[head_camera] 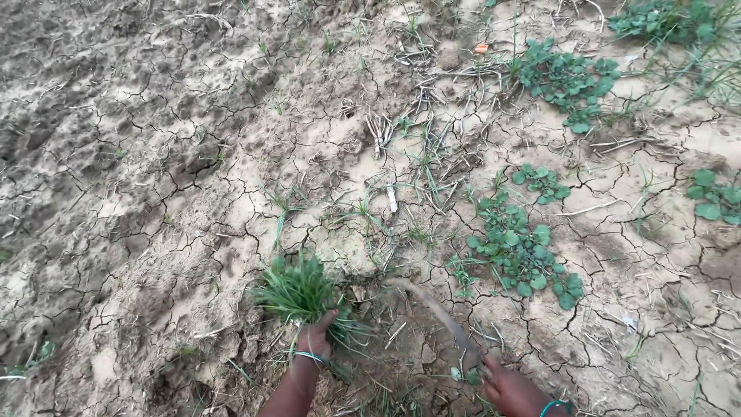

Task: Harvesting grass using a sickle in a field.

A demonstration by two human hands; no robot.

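With your left hand fingers closed around the grass tuft at lower centre and your right hand gripping the sickle, a slipping blade on cracked soil could nick your left fingers.

The grass tuft stands on cracked soil; the sickle lies right of it, leafy weeds farther right.

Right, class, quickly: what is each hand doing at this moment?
Left hand: closed around a tuft of grass.
Right hand: closed on the handle of a curved sickle.
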